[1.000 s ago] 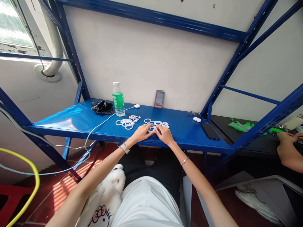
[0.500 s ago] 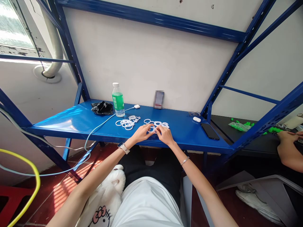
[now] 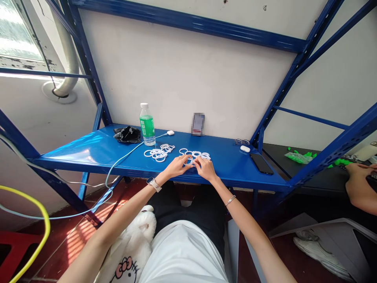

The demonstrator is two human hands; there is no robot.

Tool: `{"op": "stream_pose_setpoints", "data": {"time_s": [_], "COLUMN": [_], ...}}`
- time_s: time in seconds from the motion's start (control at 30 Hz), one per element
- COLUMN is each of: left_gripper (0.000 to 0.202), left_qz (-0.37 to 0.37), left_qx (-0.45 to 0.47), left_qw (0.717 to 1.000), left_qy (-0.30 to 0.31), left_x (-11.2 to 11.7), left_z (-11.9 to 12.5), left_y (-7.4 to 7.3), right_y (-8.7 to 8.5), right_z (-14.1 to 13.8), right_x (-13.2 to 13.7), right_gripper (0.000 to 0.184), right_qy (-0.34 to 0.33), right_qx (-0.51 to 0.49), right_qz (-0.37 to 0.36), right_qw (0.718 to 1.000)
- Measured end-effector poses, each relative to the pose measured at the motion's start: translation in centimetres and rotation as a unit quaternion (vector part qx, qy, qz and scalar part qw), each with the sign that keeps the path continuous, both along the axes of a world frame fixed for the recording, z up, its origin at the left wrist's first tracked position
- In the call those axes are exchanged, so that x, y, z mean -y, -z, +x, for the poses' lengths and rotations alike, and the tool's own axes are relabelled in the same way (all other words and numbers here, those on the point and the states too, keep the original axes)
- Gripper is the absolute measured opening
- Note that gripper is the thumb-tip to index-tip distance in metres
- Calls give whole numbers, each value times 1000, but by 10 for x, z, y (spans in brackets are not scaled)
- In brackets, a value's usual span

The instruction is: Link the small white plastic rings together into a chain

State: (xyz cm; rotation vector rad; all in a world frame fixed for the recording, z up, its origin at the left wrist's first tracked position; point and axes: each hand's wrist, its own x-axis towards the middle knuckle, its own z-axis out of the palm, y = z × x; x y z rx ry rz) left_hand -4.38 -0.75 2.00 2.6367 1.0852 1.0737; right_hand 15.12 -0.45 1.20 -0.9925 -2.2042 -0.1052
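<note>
My left hand [image 3: 178,166] and my right hand [image 3: 205,168] meet near the front of the blue shelf, fingers pinched on a small white ring [image 3: 188,164]. The fingers cover part of it, and its fine detail is too small to tell. Just beyond my fingertips lie several more white rings [image 3: 196,154], some linked or touching. To the left of my left hand is a separate loose pile of white rings [image 3: 159,155].
A green-labelled bottle [image 3: 147,126] and crumpled black plastic [image 3: 127,134] stand left, near a pale cable [image 3: 118,162]. A propped device [image 3: 198,124] leans at the wall. Glasses [image 3: 242,141], a white case [image 3: 245,149] and a phone [image 3: 261,164] lie right. Another person's arm [image 3: 361,188] is far right.
</note>
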Motion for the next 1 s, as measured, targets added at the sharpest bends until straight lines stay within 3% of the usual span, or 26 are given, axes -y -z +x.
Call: {"op": "stream_pose_setpoints", "data": {"time_s": [1.0], "left_gripper": [41], "left_qz": [-6], "left_qx": [-4], "left_qw": [1000], "left_qy": [0], "left_x": [-1], "left_z": [-1], "left_y": [1], "right_y": [1], "right_z": [0], "right_x": [-1], "right_gripper": [15], "right_qy": [31], "right_qx": [28], "right_qz": [-2], "right_qw": [999]}}
